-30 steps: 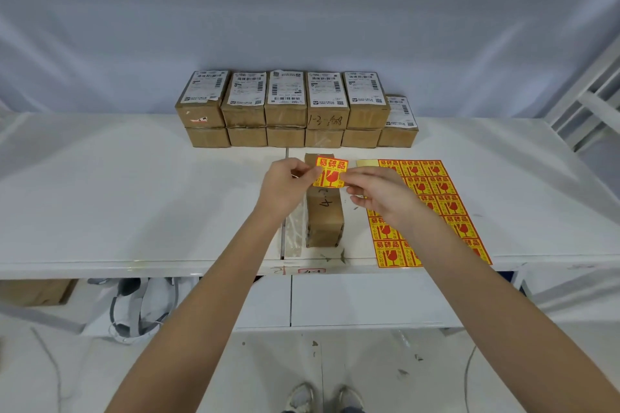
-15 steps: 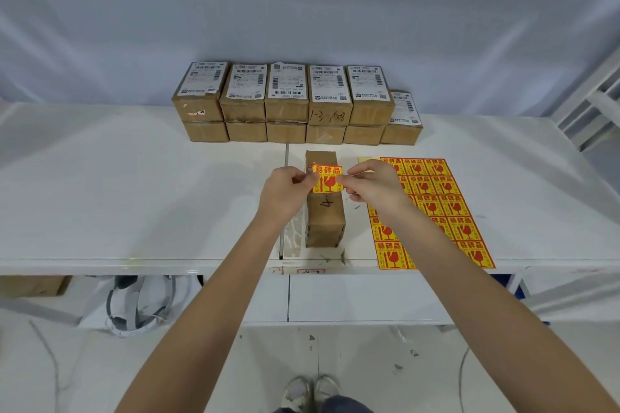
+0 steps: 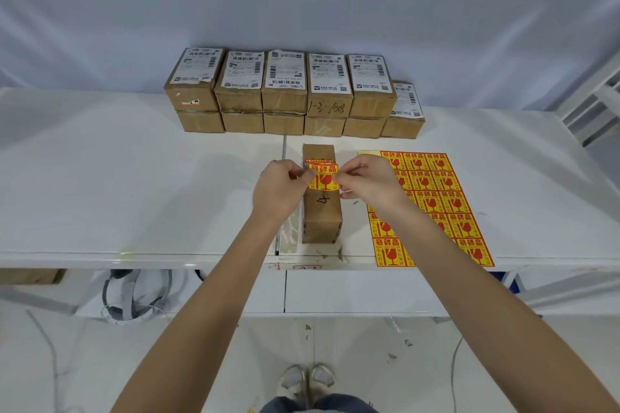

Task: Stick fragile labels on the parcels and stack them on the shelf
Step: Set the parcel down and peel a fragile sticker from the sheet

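Item: 1 fragile label (image 3: 322,177), yellow with red glass symbol and red characters, held over the far part of the top face of 1 brown parcel (image 3: 321,208); whether it already touches the cardboard cannot be told. Left hand (image 3: 280,189): fingers curled, pinching the label's left edge. Right hand (image 3: 367,183): fingers curled, pinching the label's right edge. Parcel: long cardboard box, lying lengthwise away from the viewer near the front edge of the white table (image 3: 134,184), a handwritten mark on its top just nearer than the label; another yellow-and-red strip shows on the top just beyond the held label. Label sheet (image 3: 443,204): yellow sheet of matching fragile stickers in rows of 3, flat on the table just right of the parcel, partly covered by the right hand and forearm; its top-left cell is blank. Parcel stack (image 3: 285,94): at the back of the table, well apart from the single parcel, 2 tiers of brown boxes, 5 on the upper tier bearing white shipping labels with barcodes, and 1 lower box at the right end with its own white label. Clear film strip (image 3: 290,231): lies on the table beside the parcel's left side. Under the table: a headset-like object (image 3: 129,298) on the floor. Shoes (image 3: 307,379) visible at bottom centre.
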Demonstrator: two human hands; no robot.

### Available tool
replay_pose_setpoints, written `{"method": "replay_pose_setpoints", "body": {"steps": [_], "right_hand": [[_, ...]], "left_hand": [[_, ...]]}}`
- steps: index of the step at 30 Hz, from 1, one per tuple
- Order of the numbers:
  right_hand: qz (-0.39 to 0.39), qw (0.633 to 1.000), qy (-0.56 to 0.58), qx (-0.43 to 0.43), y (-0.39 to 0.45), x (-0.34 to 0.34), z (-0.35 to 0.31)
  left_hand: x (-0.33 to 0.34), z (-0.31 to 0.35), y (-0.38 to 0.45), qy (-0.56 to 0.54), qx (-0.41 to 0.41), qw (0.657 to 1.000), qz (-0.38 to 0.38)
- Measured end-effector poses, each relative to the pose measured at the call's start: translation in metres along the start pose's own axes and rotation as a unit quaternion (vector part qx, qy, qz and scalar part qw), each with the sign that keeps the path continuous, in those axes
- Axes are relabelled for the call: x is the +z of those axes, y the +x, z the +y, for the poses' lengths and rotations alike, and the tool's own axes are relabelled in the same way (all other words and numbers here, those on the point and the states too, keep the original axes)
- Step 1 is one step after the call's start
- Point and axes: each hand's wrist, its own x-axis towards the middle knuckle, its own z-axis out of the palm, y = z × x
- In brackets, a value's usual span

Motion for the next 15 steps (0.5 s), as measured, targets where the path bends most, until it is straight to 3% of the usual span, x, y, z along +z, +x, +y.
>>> {"method": "replay_pose_setpoints", "body": {"steps": [15], "right_hand": [[0.011, 0.997, -0.075, -0.022, 0.0065, 0.0047, -0.0009]], "left_hand": [[-0.0008, 0.0017, -0.0024, 0.029, 0.026, 0.999, -0.005]]}}
